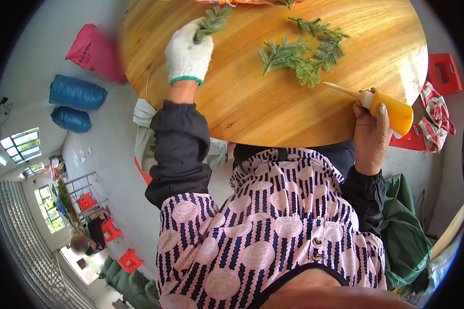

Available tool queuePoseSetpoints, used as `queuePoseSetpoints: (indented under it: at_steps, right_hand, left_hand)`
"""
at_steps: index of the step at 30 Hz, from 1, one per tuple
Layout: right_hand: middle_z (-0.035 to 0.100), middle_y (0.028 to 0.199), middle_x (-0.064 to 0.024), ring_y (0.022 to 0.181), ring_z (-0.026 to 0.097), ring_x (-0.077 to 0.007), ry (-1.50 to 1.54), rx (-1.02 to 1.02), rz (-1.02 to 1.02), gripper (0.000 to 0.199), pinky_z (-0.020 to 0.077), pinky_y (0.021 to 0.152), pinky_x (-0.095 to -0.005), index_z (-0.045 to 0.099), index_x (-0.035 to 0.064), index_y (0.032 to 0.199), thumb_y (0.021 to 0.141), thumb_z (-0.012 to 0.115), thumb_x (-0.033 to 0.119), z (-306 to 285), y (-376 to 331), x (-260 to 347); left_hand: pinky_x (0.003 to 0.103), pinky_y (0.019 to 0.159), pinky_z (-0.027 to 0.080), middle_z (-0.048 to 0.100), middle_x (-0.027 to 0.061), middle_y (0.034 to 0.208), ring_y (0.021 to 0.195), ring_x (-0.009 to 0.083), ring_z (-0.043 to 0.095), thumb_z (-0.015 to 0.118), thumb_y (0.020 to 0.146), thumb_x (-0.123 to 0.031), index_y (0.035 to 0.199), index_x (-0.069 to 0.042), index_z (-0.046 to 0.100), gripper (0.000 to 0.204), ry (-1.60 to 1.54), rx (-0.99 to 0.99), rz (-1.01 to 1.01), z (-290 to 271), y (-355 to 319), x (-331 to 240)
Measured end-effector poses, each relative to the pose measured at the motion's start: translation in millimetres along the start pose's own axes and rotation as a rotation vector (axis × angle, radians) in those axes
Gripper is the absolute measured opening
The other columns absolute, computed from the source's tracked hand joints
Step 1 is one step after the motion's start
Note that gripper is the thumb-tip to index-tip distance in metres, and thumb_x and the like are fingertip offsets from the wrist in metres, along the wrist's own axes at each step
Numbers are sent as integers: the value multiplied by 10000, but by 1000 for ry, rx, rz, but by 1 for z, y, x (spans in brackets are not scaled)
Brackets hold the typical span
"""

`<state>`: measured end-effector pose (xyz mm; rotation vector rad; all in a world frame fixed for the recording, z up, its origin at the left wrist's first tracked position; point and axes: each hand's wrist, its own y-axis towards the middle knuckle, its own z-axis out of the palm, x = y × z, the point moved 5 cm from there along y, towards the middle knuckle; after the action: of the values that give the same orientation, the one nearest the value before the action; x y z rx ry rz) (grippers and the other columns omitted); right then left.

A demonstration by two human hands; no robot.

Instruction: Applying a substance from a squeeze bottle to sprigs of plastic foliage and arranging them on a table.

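A white knitted glove with a green cuff covers my left hand [188, 54], which is closed on a short green fir sprig [212, 23] above the far left part of the round wooden table [242, 110]. Bare and at the table's right edge, my right hand [372, 131] grips a yellow squeeze bottle [393, 111] with a long pale nozzle. Its tip points left, close to the lower end of a curved fir garland [314, 54] lying on the wood. Another bit of fir [287, 3] shows at the far edge.
Orange-red packaging [258, 2] lies at the table's far edge. Red stools [445, 73] stand right, one under a red-and-white cloth [438, 121]. Pink [95, 54] and blue sacks [77, 92] sit left, a green sack [404, 237] lower right. Farther off, a person [94, 232] is at another table.
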<state>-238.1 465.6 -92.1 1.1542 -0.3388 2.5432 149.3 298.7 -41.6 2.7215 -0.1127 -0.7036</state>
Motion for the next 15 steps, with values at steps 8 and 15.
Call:
queuePoseSetpoints:
  at_steps: [8,15]
  right_hand:
    - [620,1283,-162,1151,614,-263,119,94,48,418,547,947,-411,542,-39,1338,1011,663,191,-20,11,4]
    - [615,1300,-162,1180,614,-267,86,109,27,427,551,974,-411,537,-54,1334,1014,662,199,-24,18,11]
  left_hand:
    - [335,749,586,682,82,983,837,193,690,654,974,-138,1106,7,658,196,-885,-500,-618,-147,-163,37]
    - [374,781,575,703,80,1107,907,225,691,698,975,-236,1279,-35,647,368,-719,-347,-1177,-87,-271,144]
